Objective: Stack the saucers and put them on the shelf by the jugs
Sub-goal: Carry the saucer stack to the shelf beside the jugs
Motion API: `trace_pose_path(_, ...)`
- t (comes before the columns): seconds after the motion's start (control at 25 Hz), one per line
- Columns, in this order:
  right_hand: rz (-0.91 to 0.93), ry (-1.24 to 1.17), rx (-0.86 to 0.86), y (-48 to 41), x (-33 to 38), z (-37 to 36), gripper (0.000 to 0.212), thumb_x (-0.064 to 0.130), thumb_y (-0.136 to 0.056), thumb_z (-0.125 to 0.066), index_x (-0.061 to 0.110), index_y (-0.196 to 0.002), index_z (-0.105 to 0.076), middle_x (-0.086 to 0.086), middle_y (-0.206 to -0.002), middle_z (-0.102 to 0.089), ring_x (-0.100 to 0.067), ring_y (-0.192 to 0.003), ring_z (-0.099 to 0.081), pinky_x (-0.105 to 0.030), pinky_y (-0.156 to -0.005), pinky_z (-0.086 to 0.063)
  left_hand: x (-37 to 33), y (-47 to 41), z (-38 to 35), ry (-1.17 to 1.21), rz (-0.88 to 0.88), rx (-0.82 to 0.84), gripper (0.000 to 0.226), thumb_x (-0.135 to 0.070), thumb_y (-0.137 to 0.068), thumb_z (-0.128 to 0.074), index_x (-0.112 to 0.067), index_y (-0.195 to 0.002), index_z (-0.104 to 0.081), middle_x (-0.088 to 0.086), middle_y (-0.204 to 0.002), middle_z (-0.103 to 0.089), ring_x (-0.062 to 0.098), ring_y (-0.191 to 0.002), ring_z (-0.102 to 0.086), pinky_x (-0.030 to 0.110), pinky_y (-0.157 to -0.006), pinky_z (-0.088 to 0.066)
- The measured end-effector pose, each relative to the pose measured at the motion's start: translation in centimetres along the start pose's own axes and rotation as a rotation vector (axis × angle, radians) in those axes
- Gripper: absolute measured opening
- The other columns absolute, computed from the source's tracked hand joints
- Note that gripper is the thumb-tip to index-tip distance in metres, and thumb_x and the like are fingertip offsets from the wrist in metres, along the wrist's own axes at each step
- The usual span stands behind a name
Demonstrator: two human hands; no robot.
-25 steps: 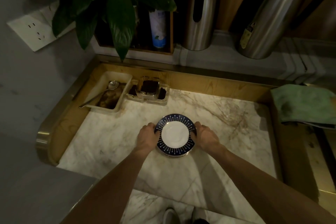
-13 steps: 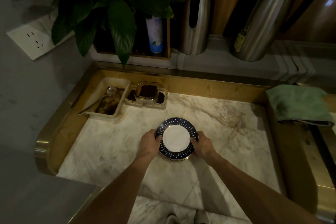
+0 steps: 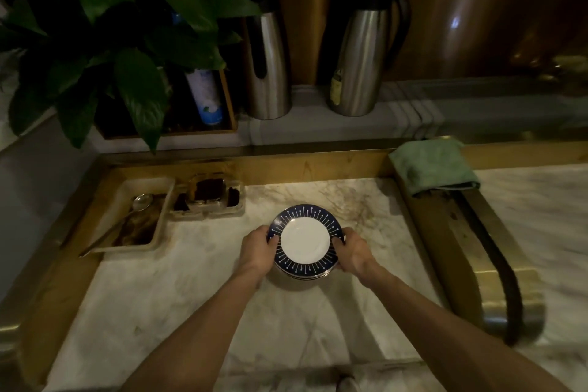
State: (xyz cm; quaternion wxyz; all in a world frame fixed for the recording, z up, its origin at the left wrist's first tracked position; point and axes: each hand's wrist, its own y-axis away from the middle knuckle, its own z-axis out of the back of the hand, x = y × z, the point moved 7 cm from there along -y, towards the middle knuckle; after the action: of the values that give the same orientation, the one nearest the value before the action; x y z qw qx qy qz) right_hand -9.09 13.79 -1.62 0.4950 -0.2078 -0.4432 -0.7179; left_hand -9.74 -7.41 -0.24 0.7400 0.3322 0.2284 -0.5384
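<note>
A stack of saucers (image 3: 304, 242), white in the middle with a dark blue patterned rim, is held between both hands just above the marble counter (image 3: 222, 312); a shadow lies under it. My left hand (image 3: 257, 248) grips the left rim and my right hand (image 3: 351, 251) grips the right rim. Behind the counter runs a grey shelf (image 3: 311, 127). Two steel jugs stand on it, one (image 3: 267, 64) left of the other (image 3: 361, 60).
A beige tray with a spoon (image 3: 133, 216) and a small divided dish (image 3: 210, 200) sit at the counter's back left. A leafy plant (image 3: 105, 51) overhangs the left of the shelf. A green cloth (image 3: 432, 165) lies on the brass ledge at the right.
Both hands have kept their grip on the saucer stack and lifted it slightly off the counter. My view has tilted up, showing more of the shelf and jugs.
</note>
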Motion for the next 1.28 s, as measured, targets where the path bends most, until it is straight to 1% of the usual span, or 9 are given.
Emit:
trace_pose_path(0.12, -0.002, -0.031, -0.101, 0.8, -0.2, 3.8, 0.035, 0.022, -0.094, -0.043, 0.005, -0.124, -0.050, -0.024, -0.111, -0.066, -0.036, -0.091, -0.065, -0.046, -0.080, -0.055, -3.8, -0.1, -0.9, 0.013, -0.093, 0.041, 0.029, -0.014, -0.093, -0.052, -0.004, -0.119, -0.061, 0.015, -0.114, -0.068, 0.027, -0.103, -0.064, 0.031, -0.086, -0.049)
trace_pose_path(0.32, 0.000, -0.066, -0.215, 2.0, -0.3, 9.8, 0.035, 0.021, -0.094, -0.044, 0.001, -0.121, -0.052, -0.022, -0.096, -0.067, -0.027, -0.067, -0.058, -0.026, -0.046, -0.047, -10.5, 0.1, -2.5, 0.008, -0.217, 0.069, 0.029, -0.013, -0.094, -0.049, -0.004, -0.119, -0.062, 0.015, -0.115, -0.068, 0.027, -0.103, -0.063, 0.031, -0.083, -0.049)
trace_pose_path(0.44, -0.004, -0.078, -0.279, 2.7, -1.2, 13.6, 0.035, 0.020, -0.095, -0.044, 0.001, -0.123, -0.052, -0.024, -0.102, -0.068, -0.022, -0.059, -0.058, -0.019, -0.039, -0.042, -14.2, 0.9, -4.1, 0.007, -0.274, 0.093, 0.031, -0.013, -0.095, -0.048, -0.005, -0.122, -0.060, 0.014, -0.117, -0.067, 0.026, -0.104, -0.063, 0.027, -0.077, -0.047)
trace_pose_path(0.52, 0.000, -0.083, -0.322, 3.2, -2.3, 16.3, 0.035, 0.021, -0.095, -0.044, 0.001, -0.122, -0.053, -0.023, -0.106, -0.067, -0.022, -0.063, -0.062, -0.021, -0.045, -0.046, -16.7, 1.5, -5.6, 0.016, -0.314, 0.113, 0.033, -0.012, -0.094, -0.048, -0.008, -0.125, -0.059, 0.014, -0.120, -0.067, 0.026, -0.108, -0.063, 0.029, -0.082, -0.047)
trace_pose_path(0.68, -0.007, -0.119, -0.389, 4.2, -5.3, 21.5, 0.035, 0.024, -0.093, -0.047, 0.003, -0.119, -0.057, -0.021, -0.115, -0.066, -0.036, -0.103, -0.064, -0.044, -0.087, -0.053, -21.1, 3.1, -9.4, 0.014, -0.355, 0.151, 0.032, -0.012, -0.094, -0.049, -0.008, -0.124, -0.060, 0.013, -0.116, -0.068, 0.023, -0.101, -0.063, 0.030, -0.084, -0.048)
trace_pose_path(0.8, -0.003, -0.137, -0.396, 4.5, -7.5, 25.2, 0.035, 0.022, -0.091, -0.047, 0.000, -0.118, -0.057, -0.024, -0.113, -0.066, -0.036, -0.097, -0.063, -0.049, -0.089, -0.052, -23.7, 4.1, -12.5, 0.014, -0.354, 0.164, 0.028, -0.013, -0.093, -0.050, -0.008, -0.117, -0.064, 0.013, -0.110, -0.070, 0.025, -0.095, -0.064, 0.036, -0.088, -0.053)
trace_pose_path(0.96, -0.018, -0.168, -0.377, 5.0, -10.5, 30.0, 0.037, 0.022, -0.093, -0.046, 0.000, -0.123, -0.051, -0.022, -0.104, -0.065, -0.034, -0.088, -0.065, -0.043, -0.069, -0.054, -27.6, 6.1, -16.3, 0.006, -0.345, 0.155, 0.023, -0.014, -0.092, -0.052, -0.007, -0.109, -0.067, 0.014, -0.105, -0.071, 0.028, -0.095, -0.065, 0.037, -0.086, -0.053)
trace_pose_path(1.08, -0.012, -0.170, -0.376, 5.6, -12.3, 33.6, 0.035, 0.020, -0.094, -0.044, 0.000, -0.122, -0.051, -0.016, -0.088, -0.063, -0.019, -0.056, -0.057, -0.025, -0.042, -0.040, -30.4, 7.8, -19.1, 0.052, -0.330, 0.176, 0.025, -0.014, -0.093, -0.051, -0.007, -0.111, -0.066, 0.010, -0.100, -0.070, 0.024, -0.090, -0.063, 0.034, -0.080, -0.052)
trace_pose_path(1.28, 0.010, -0.168, -0.386, 6.1, -14.5, 38.6, 0.035, 0.022, -0.095, -0.042, 0.002, -0.123, -0.050, -0.016, -0.090, -0.063, -0.016, -0.054, -0.055, -0.024, -0.042, -0.039, -34.3, 10.0, -22.2, 0.059, -0.325, 0.149, 0.024, -0.017, -0.093, -0.051, -0.006, -0.108, -0.067, 0.011, -0.101, -0.071, 0.021, -0.084, -0.061, 0.030, -0.069, -0.047)
